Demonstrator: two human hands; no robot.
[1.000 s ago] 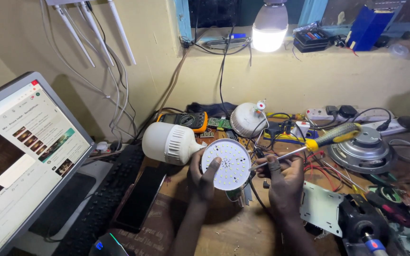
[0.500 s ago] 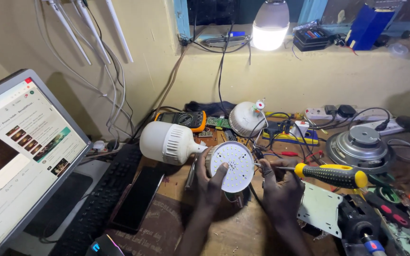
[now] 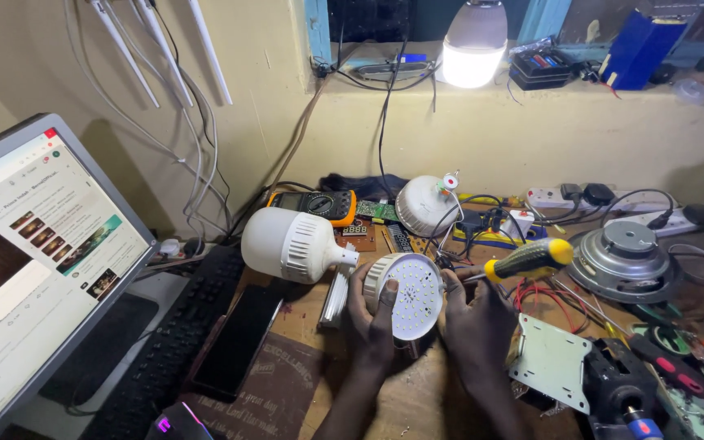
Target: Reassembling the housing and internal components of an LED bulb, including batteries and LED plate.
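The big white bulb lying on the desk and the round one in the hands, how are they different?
The big white bulb is whole, lies on its side and nobody touches it. The open LED lamp has no dome, shows its dotted LED disc, and the left hand grips it. Both are white and unlit.

Two bare forearms enter from bottom centre; left hand (image 3: 375,322) and right hand (image 3: 476,326) gloveless, no sleeves, rings or watch.
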